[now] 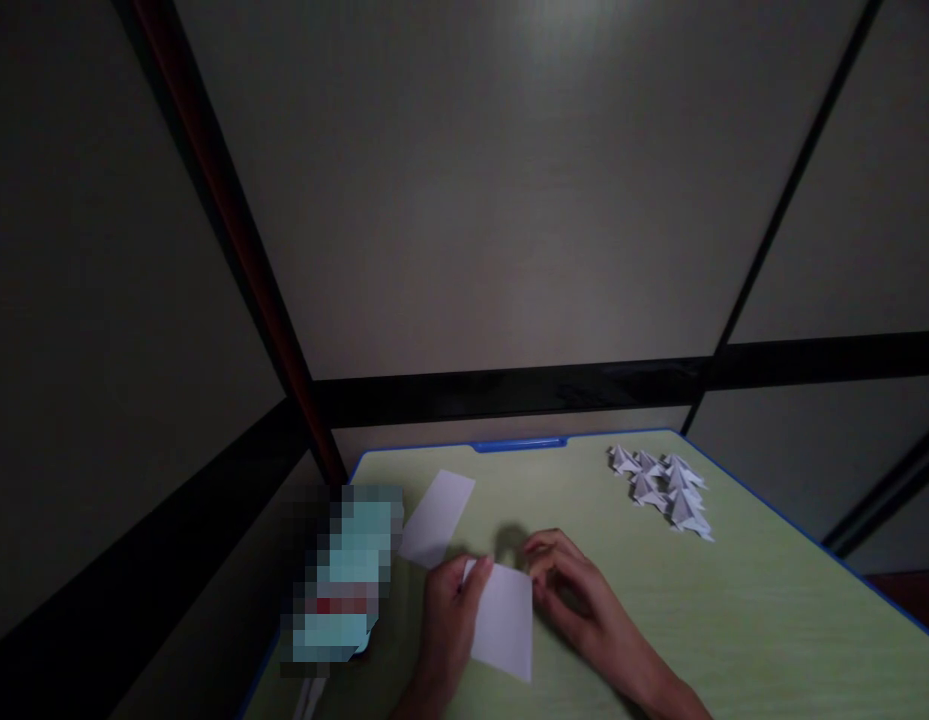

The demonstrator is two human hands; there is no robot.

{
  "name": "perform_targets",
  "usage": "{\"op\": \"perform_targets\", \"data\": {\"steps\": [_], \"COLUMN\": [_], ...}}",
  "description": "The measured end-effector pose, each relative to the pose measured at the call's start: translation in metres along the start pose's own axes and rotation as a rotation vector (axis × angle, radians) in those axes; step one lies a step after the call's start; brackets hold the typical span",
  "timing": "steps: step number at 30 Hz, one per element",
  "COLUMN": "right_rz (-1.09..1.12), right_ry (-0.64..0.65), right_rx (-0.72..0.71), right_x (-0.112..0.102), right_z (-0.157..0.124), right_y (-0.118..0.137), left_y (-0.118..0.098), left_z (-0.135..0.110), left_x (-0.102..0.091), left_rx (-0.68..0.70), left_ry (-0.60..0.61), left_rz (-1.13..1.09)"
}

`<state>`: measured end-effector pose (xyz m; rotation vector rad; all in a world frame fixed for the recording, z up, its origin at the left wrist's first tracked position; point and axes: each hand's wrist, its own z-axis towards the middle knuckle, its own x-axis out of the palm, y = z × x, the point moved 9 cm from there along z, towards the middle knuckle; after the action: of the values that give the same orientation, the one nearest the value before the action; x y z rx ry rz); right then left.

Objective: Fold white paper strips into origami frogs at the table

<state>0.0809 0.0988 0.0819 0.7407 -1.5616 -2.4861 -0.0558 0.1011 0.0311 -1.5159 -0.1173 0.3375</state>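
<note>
A white sheet of paper (pixel 505 620) lies tilted on the light green table (pixel 734 620), near its front. My left hand (pixel 445 625) rests on the sheet's left edge, thumb and fingers pinching its upper corner. My right hand (pixel 576 600) sits just right of the sheet with fingers curled against its upper right edge. A second white paper strip (pixel 438 518) lies flat beyond my left hand.
A pile of several folded white paper pieces (pixel 668 485) sits at the table's far right. A blurred light blue object (pixel 348 575) stands at the left edge. The table has a blue rim (pixel 520 443); dark panelled walls surround it.
</note>
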Motion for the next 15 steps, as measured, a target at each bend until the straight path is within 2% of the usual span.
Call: {"op": "perform_targets", "data": {"steps": [2, 7, 12, 15], "right_rz": [0.016, 0.04, 0.006, -0.007], "right_ry": [0.035, -0.018, 0.075, 0.026], "right_rx": [-0.034, -0.036, -0.065, -0.057], "right_x": [0.0063, 0.0021, 0.0096, 0.0051], "right_z": [-0.0011, -0.0022, -0.0033, -0.0028], "right_y": [0.0079, 0.0107, 0.0095, 0.0055], "left_y": [0.0012, 0.0031, 0.0007, 0.004], "left_z": [-0.0016, -0.0032, -0.002, -0.0015], "left_x": [0.007, 0.0097, 0.0105, 0.0121], "left_rx": [-0.01, -0.033, -0.024, -0.033], "left_ry": [0.047, 0.068, 0.076, 0.091], "left_rz": [-0.034, -0.037, -0.03, -0.057]}}
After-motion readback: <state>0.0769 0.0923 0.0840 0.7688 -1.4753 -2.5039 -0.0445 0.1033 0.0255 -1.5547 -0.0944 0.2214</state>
